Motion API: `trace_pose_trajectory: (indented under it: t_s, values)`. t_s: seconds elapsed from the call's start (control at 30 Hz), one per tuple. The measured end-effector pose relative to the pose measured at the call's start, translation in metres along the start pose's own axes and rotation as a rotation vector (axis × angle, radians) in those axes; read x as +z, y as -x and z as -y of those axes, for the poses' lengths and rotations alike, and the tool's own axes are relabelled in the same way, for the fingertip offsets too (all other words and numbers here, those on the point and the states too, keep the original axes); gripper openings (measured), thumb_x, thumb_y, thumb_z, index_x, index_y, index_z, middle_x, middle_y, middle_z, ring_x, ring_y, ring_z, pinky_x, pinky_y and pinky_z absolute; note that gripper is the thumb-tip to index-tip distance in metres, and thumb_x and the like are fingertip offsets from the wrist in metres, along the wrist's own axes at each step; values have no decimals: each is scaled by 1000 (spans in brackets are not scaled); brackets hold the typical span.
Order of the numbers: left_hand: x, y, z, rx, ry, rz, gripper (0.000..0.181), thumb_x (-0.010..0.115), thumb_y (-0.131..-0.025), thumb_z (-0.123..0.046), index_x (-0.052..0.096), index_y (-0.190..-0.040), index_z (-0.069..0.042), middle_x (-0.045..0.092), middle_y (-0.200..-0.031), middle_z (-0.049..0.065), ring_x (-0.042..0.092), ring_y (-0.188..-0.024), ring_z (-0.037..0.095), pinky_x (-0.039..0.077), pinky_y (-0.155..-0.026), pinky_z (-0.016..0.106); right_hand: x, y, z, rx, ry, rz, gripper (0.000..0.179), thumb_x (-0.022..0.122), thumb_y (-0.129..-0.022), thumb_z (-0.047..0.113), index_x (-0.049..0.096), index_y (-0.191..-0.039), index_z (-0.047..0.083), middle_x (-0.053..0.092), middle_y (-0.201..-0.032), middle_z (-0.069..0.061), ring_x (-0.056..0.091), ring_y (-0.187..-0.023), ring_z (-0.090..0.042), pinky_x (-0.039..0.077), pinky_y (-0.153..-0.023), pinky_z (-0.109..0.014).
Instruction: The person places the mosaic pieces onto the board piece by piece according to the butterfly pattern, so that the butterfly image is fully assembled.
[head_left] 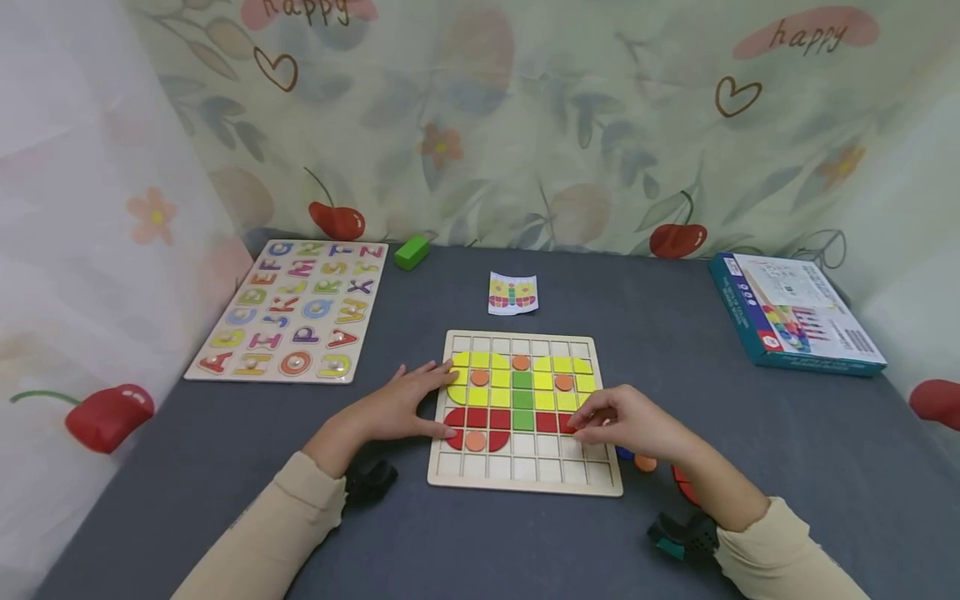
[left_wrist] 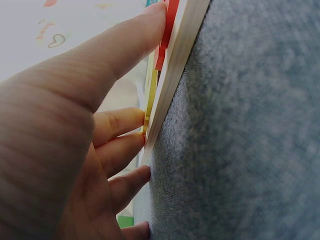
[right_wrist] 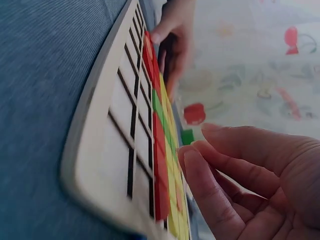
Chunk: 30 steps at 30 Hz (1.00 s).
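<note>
A wooden grid board point(head_left: 525, 486) lies on the dark table, filled partly with yellow tiles point(head_left: 477, 398), red tiles point(head_left: 546, 421), green tiles point(head_left: 522, 400) and orange discs point(head_left: 521, 362). My left hand point(head_left: 397, 407) rests at the board's left edge, its thumb point(left_wrist: 135, 35) at a red tile and two fingertips by a yellow one. Over the right side of the board is my right hand point(head_left: 633, 425), fingers loosely bent. In the right wrist view, nothing shows between its thumb and fingertips, close above a rounded red tile point(right_wrist: 161, 200) at the row's end.
Loose pieces lie right of the board: an orange disc point(head_left: 645, 462), a red piece point(head_left: 684, 485) and a blue piece point(head_left: 624, 452). Behind stands a small picture card point(head_left: 512, 293). An alphabet board point(head_left: 262, 381) and green block point(head_left: 412, 252) are left, a box point(head_left: 810, 317) right.
</note>
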<state>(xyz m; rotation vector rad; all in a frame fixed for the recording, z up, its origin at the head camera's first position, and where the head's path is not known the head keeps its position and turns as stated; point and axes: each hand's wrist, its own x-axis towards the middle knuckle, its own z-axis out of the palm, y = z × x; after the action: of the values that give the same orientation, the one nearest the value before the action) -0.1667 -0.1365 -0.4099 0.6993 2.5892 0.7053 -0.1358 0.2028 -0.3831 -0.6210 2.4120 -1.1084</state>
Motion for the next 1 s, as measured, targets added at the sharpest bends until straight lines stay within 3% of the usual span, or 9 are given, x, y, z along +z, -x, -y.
trace_pose_trajectory:
  t_s: [0.2, 0.5, 1.0]
  values:
    - [-1, 0, 1, 1, 1, 2, 87, 72, -74, -52, 36, -144, -17, 22, -156, 2, 10, -146, 27, 0, -115, 58, -10, 22, -16, 75, -37, -40, 26, 70, -84, 21, 69, -102, 1, 68, -100, -13, 60, -75, -10, 52, -66, -19]
    - [0, 1, 1, 0, 2, -2, 86, 72, -74, -51, 37, -144, -16, 22, -156, 2, 11, -146, 27, 1, -115, 57, -15, 45, -40, 110, -20, -71, 29, 68, -85, 22, 68, -103, 0, 68, -86, -9, 56, -64, -7, 48, -58, -21]
    - [1, 0, 1, -2, 6, -5, 87, 73, -73, -51, 37, -144, -17, 23, -155, 2, 10, -146, 27, 0, -115, 57, -7, 47, -45, 157, 30, -118, 20, 72, -81, 20, 68, -93, 4, 56, -77, -5, 48, -58, -9, 42, -48, -20]
